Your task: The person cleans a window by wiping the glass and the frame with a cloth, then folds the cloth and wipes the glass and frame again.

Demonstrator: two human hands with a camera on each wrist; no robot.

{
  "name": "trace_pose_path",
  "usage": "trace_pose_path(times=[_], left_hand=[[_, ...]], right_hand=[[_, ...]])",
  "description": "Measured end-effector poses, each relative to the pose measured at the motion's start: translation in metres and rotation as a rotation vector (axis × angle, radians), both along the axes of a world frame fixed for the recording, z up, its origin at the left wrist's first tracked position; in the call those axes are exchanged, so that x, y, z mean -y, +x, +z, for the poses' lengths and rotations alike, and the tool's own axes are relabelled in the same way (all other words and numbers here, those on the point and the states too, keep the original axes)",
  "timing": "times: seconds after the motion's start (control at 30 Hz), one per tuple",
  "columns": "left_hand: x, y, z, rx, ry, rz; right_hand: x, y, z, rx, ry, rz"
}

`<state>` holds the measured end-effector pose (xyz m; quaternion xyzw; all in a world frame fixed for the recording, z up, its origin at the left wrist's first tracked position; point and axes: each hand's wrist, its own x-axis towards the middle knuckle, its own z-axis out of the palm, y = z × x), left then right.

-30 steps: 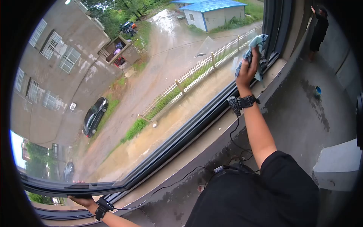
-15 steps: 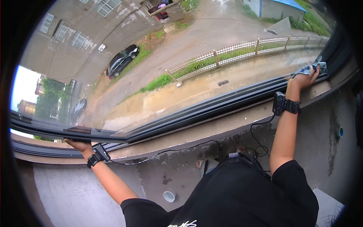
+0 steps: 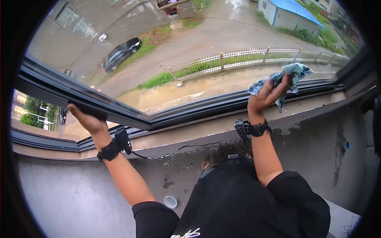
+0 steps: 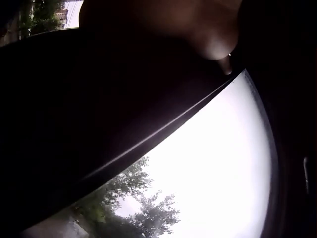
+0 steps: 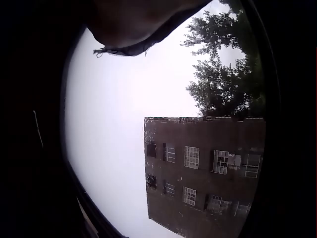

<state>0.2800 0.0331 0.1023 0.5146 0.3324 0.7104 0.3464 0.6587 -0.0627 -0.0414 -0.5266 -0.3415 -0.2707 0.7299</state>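
Observation:
At the left of the head view, my left hand (image 3: 89, 121) grips the dark window frame (image 3: 119, 104), with fingertips showing through the glass behind it. My right hand (image 3: 262, 99) holds a crumpled blue-and-white patterned cloth (image 3: 299, 70) against the lower right part of the window glass (image 3: 190, 93). Part of the cloth sticks out past the fingers and a corner hangs down. In the left wrist view my left hand (image 4: 198, 27) lies along the dark frame. The right wrist view has my right hand (image 5: 133, 20) at the top, with the cloth's frayed edge below it.
A sill (image 3: 190, 129) runs under the window, with a black cable (image 3: 178, 150) from the left wrist crossing it. A white cup (image 3: 170, 202) stands on the floor behind, and a small blue round container (image 3: 347, 145) is at the right. Outside are a fence and a parked car.
My right hand has brought the cloth leftward from the window's right corner along the glass. The frame in my left hand has swung to a steeper angle, widening the gap at the left.

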Motion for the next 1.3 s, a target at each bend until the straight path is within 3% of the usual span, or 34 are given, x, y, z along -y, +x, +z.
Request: trace_pose_path(times=[0.1, 0.17, 0.3, 0.37, 0.43, 0.5, 0.53, 0.83, 0.97, 1.03, 1.1, 1.17, 1.23, 1.3], left_hand=[[-0.003, 0.005, -0.002, -0.010, 0.060, -0.039], [-0.007, 0.002, -0.005, -0.046, 0.068, -0.133], [-0.007, 0.009, -0.005, -0.085, 0.131, -0.104], [-0.009, 0.010, -0.005, -0.079, 0.136, -0.131], [-0.017, 0.008, -0.008, -0.087, 0.149, -0.112], [-0.015, 0.013, -0.008, -0.097, 0.208, -0.111], [-0.017, 0.012, -0.008, -0.080, 0.212, -0.138], [-0.020, 0.013, -0.013, -0.019, 0.249, -0.179], [-0.005, 0.013, -0.007, -0.113, 0.259, -0.131], [0.002, 0.007, -0.014, -0.092, 0.258, -0.088], [0.034, 0.001, -0.027, -0.185, 0.263, 0.165], [0.065, 0.003, -0.054, -0.001, 0.241, 0.045], [0.095, 0.010, -0.072, -0.012, 0.007, -0.224], [0.111, 0.016, -0.088, 0.095, -0.155, -0.525]], right_hand=[[-0.008, -0.056, -0.008, 0.179, -0.107, 0.003], [-0.018, -0.090, -0.020, 0.174, -0.096, 0.100], [-0.030, -0.163, -0.030, 0.212, -0.132, 0.138], [-0.035, -0.199, -0.032, 0.311, -0.164, 0.119], [-0.029, -0.230, -0.029, 0.473, -0.267, 0.235], [-0.019, -0.246, -0.032, 0.572, -0.411, 0.554], [-0.017, -0.253, -0.032, 0.572, -0.452, 0.600], [0.003, -0.211, -0.026, 0.704, -0.603, 0.578], [0.021, -0.190, 0.000, 0.455, -0.355, 0.550], [0.034, -0.192, 0.014, 0.118, -0.241, 0.700], [0.042, -0.198, 0.025, -0.411, -0.067, 1.135], [0.048, -0.203, 0.047, -0.760, 0.096, 1.538], [0.052, -0.200, 0.055, -1.009, 0.075, 1.859], [0.051, -0.206, 0.056, -1.087, 0.040, 1.881]])
